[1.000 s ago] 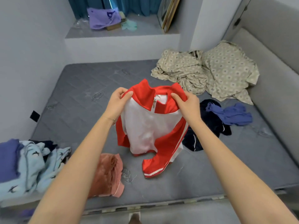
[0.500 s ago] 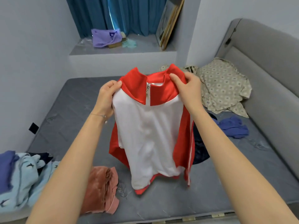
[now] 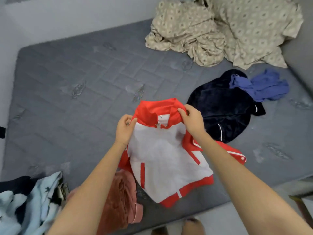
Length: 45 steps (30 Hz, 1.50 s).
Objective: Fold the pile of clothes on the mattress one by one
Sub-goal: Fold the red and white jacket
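Fingers pinch the red collar at either side: left hand (image 3: 125, 128) at the left shoulder, right hand (image 3: 192, 122) at the right. The jacket (image 3: 162, 155) lies front-up on the mattress (image 3: 84, 99), its hem close to the near edge. The left sleeve seems tucked beneath. Folding now could trap that lump and skew the fold, or tip the hem off the edge.
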Available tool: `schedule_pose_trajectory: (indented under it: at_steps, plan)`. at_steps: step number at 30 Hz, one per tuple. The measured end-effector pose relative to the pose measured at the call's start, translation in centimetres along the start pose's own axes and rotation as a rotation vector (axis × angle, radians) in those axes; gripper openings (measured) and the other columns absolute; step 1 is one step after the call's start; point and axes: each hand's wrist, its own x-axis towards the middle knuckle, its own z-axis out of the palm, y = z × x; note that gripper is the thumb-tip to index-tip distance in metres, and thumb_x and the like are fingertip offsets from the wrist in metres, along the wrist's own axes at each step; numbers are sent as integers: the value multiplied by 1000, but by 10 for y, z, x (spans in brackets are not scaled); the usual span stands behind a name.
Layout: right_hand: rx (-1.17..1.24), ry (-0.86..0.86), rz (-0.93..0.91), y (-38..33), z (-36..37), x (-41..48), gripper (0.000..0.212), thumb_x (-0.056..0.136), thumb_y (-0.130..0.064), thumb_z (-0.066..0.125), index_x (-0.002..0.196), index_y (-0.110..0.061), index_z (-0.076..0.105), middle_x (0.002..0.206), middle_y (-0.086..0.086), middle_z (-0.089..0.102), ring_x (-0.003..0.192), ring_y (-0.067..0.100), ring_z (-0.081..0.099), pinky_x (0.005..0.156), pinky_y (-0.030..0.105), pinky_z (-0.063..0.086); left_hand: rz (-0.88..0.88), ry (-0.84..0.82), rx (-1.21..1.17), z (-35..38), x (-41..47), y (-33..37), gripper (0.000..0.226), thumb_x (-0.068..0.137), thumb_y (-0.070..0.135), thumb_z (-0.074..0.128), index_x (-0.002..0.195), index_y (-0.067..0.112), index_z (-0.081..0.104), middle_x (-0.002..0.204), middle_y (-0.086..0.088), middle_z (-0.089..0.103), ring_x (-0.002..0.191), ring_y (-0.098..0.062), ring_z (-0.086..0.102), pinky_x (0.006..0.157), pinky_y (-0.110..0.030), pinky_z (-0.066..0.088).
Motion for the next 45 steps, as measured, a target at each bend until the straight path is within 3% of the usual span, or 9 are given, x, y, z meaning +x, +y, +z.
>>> schedule_pose_trajectory:
  at_steps: [6,8,10,16,20,27,33,40,45]
  plan:
    - [70,28,10,43,81,69,20,92,-26,62,89,-6,66,79,9,65,73,25,59,74,46,49,-2,155,-62,37,82,-68,2,93,6,60,91,8,59,74,6,51,63,8,46,68,-16,38]
    - [139,22,2,56,108,92,20,91,-19,64,107,-8,68,101,8,69,88,20,63,86,38,51,12,221,-1,46,110,-100,20,92,14,61,108,3,61,93,3,61,84,7,55,84,-20,43]
    - [124,28,-19,74,127,105,32,88,-18,67,119,-9,64,117,8,66,102,20,62,96,33,48,98,241,187,56,126,-129,42,89,27,58,124,5,59,120,-9,61,113,-16,54,102,-31,39]
    - [-36,-65,2,140,145,103,48,83,-30,70,129,-19,60,122,-1,65,117,21,56,102,37,42,204,45,485,113,116,-166,57,90,45,51,139,17,49,146,-8,45,141,-28,33,115,-51,18]
    - [-100,-79,5,172,139,92,56,84,-30,70,135,-15,55,136,4,57,135,29,41,113,41,31,173,-80,566,154,106,-172,53,95,34,56,145,27,40,155,2,31,147,-19,15,117,-45,2]
    - [-216,-86,9,221,110,83,63,85,-37,69,142,-19,47,145,5,48,141,27,33,114,43,26,248,-228,652,219,102,-160,55,95,43,39,148,29,34,157,2,27,148,-18,11,117,-42,1]
    - [-355,-23,-18,258,89,71,56,74,-36,78,123,-12,62,119,7,61,109,31,57,91,43,44,420,-324,717,276,103,-151,50,98,39,27,139,24,50,151,-7,38,145,-26,22,115,-49,10]
    - [-287,-275,129,288,66,67,19,86,-31,67,96,-14,68,101,3,61,99,25,54,85,36,43,712,-449,820,320,105,-151,13,80,19,63,89,17,72,137,-25,48,129,-38,35,106,-61,28]
    - [-101,-249,188,277,54,75,13,100,-24,45,92,-15,41,71,1,53,68,28,56,61,37,40,640,-340,674,319,102,-121,17,90,22,49,88,13,63,129,-12,55,114,-27,49,99,-49,41]
